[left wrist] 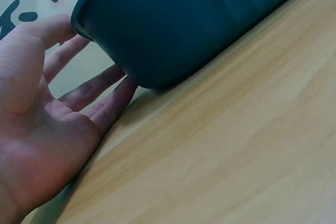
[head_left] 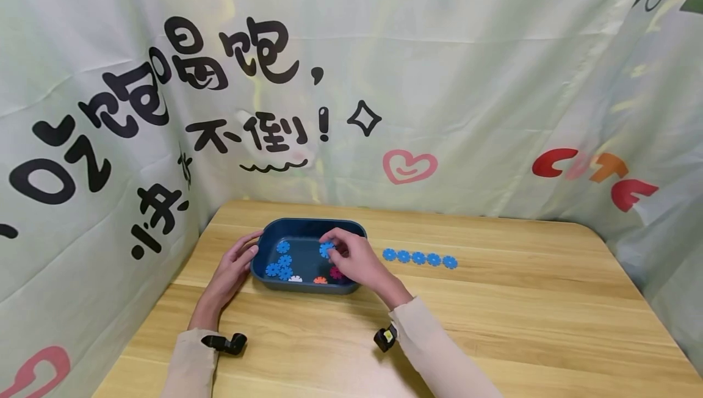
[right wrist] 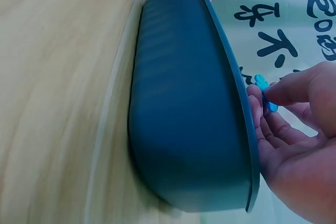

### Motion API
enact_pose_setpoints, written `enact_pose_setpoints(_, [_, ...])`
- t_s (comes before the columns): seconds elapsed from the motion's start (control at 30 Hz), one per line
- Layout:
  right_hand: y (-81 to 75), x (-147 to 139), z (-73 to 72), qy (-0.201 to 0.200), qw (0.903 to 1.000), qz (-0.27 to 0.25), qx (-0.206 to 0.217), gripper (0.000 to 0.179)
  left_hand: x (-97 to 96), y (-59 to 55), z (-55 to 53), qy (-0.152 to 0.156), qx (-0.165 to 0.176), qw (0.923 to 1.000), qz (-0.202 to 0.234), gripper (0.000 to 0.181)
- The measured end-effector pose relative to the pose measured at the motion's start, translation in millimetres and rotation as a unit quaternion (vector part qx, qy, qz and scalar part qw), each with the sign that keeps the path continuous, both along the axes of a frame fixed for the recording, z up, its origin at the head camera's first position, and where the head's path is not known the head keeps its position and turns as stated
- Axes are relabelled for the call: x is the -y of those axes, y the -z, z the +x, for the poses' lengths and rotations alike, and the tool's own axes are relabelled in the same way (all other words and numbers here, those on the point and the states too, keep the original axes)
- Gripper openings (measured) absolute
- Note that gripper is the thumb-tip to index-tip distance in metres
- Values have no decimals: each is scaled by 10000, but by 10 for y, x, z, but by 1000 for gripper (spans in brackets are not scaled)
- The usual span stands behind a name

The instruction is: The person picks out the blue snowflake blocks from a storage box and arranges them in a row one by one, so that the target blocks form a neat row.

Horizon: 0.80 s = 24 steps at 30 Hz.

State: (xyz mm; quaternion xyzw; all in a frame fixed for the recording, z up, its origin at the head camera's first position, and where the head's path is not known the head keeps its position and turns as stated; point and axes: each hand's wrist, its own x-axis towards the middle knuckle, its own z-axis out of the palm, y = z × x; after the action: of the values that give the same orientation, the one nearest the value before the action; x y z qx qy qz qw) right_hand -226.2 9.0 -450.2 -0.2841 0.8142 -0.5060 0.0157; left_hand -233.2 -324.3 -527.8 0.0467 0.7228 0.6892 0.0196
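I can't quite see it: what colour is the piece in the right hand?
Blue; the piece shows best in the head view.

Your right hand (head_left: 359,259) pinches one blue notched disc (head_left: 325,249) over the upright, dark blue plastic tub (head_left: 303,288). Your left hand (head_left: 230,270) touches the tub's left end. Several blue discs (head_left: 284,260) lie inside towards your left; white (head_left: 295,279), orange (head_left: 320,280) and magenta discs (head_left: 335,273) sit, partly hidden, nearer you. Right of the tub, five blue discs (head_left: 418,258) lie flat in a close row.
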Motion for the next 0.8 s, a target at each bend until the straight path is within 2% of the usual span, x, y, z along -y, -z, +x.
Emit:
enact_pose_setpoints(0.23, [-3,-157,89,164,9996,-108,193,23,-1,-11,-1,20,2,10000,53,54])
enact_pose_setpoints(0.47, [-33,-311,187,313,9991,-216,165,29,-14,-24,7,47,-38,9999,81,55])
enact_pose_setpoints(0.8, [-13,-560,242,568,9977,-266,260,38,-14,-23,16,16,-22,10000,35,54])
